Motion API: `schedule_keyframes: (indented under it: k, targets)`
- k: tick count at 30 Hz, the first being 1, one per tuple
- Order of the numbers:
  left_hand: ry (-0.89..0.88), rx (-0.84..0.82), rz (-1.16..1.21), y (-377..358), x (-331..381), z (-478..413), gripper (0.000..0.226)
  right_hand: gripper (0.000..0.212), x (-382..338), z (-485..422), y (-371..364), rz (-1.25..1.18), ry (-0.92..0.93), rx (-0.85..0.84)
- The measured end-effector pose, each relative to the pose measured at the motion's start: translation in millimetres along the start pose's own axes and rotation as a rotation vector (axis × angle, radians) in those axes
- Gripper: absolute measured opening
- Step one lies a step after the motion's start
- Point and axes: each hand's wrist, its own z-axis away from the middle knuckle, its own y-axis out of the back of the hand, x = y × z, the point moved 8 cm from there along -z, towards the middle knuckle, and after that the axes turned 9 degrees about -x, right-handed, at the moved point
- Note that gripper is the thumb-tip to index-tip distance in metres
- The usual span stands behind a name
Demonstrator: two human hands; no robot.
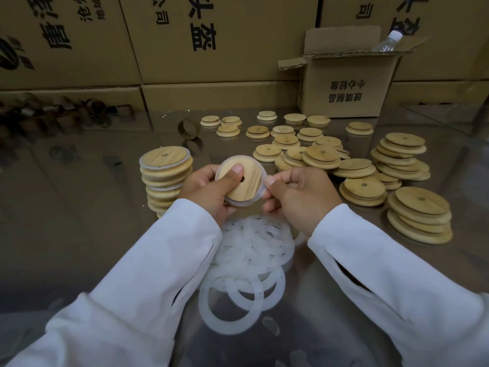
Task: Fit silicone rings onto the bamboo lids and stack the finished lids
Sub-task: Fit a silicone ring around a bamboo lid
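My left hand (209, 189) grips a round bamboo lid (246, 185) with a centre hole, thumb pressed on its face. A translucent silicone ring (239, 203) sits around the lid's rim. My right hand (299, 194) pinches the ring's right edge beside the lid. Left of my hands stands a tall stack of ringed lids (165, 176). A heap of loose silicone rings (251, 258) lies on the table just below my hands. Bare bamboo lids (362, 186) lie scattered and piled to the right and behind.
The shiny metal table (79, 207) reflects the cartons. A wall of cardboard cartons (211, 49) closes the back. An open carton (346, 83) with a plastic bottle (387, 42) stands at back right. A tape core (188, 127) and brown rolls (53, 115) lie back left.
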Motion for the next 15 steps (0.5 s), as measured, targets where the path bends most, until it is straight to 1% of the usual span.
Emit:
schedule_keyframes:
  k: [5, 9, 11, 13, 15]
  targets:
    - [-0.010, 0.038, -0.033, 4.1, 0.1, 0.2, 0.010, 0.024, -0.4, 0.2, -0.9, -0.004, -0.003, -0.012]
    - [0.064, 0.047, 0.052, 2.8, -5.5, 0.4, 0.010, 0.020, -1.0, 2.0, -4.0, -0.025, 0.007, -0.035]
    - [0.102, 0.058, 0.129, 2.1, -8.2, 1.8, 0.010, 0.014, 1.7, 2.9, -8.5, -0.117, -0.045, -0.095]
    - [0.112, 0.054, 0.187, 0.8, -8.4, 2.7, 0.011, 0.007, 6.6, 4.8, -15.2, -0.233, -0.155, -0.193]
    - [0.101, 0.048, 0.197, 0.0, -7.5, 3.4, 0.011, 0.007, 9.6, 6.5, -17.9, -0.268, -0.231, -0.255]
